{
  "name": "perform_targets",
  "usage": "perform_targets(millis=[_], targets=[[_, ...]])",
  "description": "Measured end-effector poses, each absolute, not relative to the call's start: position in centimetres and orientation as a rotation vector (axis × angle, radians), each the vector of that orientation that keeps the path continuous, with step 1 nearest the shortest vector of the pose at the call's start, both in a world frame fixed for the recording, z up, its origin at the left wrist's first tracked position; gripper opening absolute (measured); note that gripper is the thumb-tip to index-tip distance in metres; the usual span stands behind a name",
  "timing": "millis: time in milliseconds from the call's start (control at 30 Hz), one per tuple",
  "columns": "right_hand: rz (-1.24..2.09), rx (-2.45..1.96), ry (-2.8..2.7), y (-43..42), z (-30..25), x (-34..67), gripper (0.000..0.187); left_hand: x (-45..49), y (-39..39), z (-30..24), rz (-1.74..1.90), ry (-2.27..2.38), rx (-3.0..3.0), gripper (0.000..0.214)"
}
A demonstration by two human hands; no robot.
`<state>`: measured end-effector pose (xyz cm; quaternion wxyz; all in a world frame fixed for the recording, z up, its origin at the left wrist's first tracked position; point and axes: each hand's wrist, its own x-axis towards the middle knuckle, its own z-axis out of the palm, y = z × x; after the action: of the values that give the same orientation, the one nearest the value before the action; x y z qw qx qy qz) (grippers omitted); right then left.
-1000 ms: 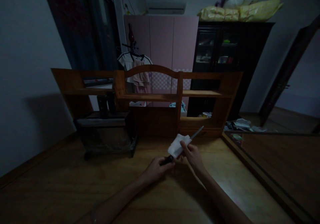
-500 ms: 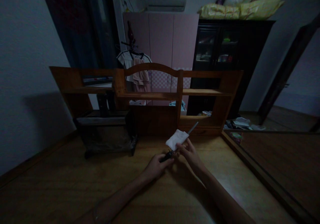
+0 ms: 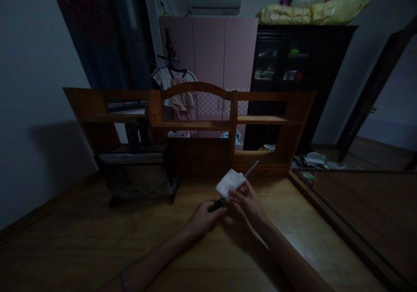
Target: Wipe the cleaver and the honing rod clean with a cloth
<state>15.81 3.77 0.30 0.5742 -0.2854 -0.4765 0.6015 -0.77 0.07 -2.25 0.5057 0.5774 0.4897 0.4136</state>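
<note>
My left hand (image 3: 202, 218) is closed around the black handle of a slim metal tool (image 3: 252, 168). The tool slants up and to the right, and its narrow grey end sticks out past a folded white tissue or cloth (image 3: 230, 182). I cannot tell whether the tool is a knife or a screwdriver. With its thumb and fingers, my right hand (image 3: 248, 201) pinches the white piece around the tool's middle. The covered part of the metal is hidden. Both hands are just above the wooden desktop (image 3: 202, 261).
A wooden shelf unit (image 3: 198, 125) spans the desk's back edge. To the left stands a dark, box-shaped appliance (image 3: 138, 175) with black items on top. Behind are a pink wardrobe (image 3: 208, 53) and a black cabinet (image 3: 321, 66). A raised wooden edge (image 3: 329, 216) runs along the right.
The tool and white piece stay almost in place. My right fingers have shifted very slightly along them, and the tool's exposed end sits a touch lower.
</note>
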Motion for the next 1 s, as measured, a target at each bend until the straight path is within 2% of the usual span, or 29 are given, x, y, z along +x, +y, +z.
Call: perform_targets(millis=[233,533,867,1000], targets=[[1.387,-0.712,-1.132,4.0,0.2,15.9,0.048,-0.6,-0.8,-0.6,0.974,1.164,1.378,0.042],[1.453,-0.687,-1.156,4.7,-0.5,16.0,0.04,-0.8,-0.7,-0.8,0.869,1.215,1.357,0.052],[1.576,-0.562,-1.101,4.6,-1.0,15.8,0.031,-1.2,-0.4,-1.1,0.887,1.163,1.389,0.055],[1.645,-0.662,-1.002,4.7,-1.0,15.9,0.031,-1.4,-0.2,-1.3,0.886,1.162,1.339,0.055]])
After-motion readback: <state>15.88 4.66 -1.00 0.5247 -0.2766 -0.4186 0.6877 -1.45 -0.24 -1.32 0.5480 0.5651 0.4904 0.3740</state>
